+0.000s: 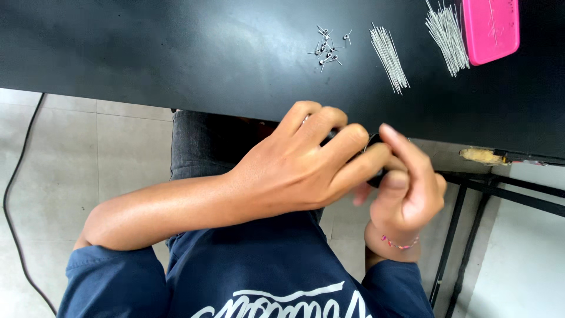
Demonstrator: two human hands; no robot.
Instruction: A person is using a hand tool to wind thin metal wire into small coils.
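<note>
My left hand (300, 171) and right hand (409, 191) close together around a small dark tool (372, 158) at the black table (176, 53) edge. I cannot tell its long axis; it is mostly hidden.

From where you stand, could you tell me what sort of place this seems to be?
Probably a small assembly workbench: a black table carries bundles of straight wire pins, a scatter of looped pins and a pink tray.

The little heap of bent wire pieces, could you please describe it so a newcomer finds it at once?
On the black table, look left of the pink tray and past two bundles of straight wires. The heap lies leftmost; its short pieces have looped ends, scattered crisscross.
</note>
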